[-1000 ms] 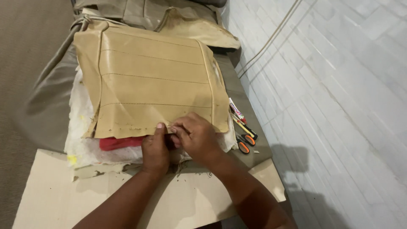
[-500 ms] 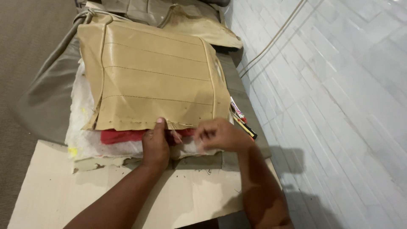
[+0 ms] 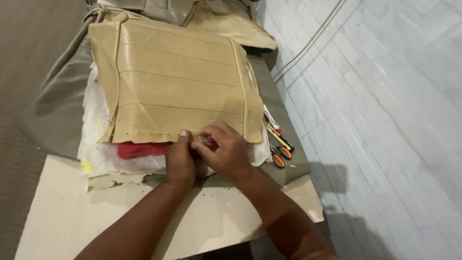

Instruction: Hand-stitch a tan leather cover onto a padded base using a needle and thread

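Lying on cardboard sheet (image 3: 72,212); tan seat cover (image 3: 178,82); white tiled wall (image 3: 385,96) beside.

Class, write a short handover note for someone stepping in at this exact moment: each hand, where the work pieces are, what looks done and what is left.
Left hand: pinching the near edge of the tan vinyl seat cover, thumb on top.
Right hand: gripping the same edge beside it; whether it holds a tool cannot be seen.
The cover lies over white foam padding with a red layer showing, on a cardboard sheet.
Orange-handled scissors and markers lie to the right.
Done: a row of small holes runs along the near edge left of the hands.
Left: the edge from the hands to the right corner.
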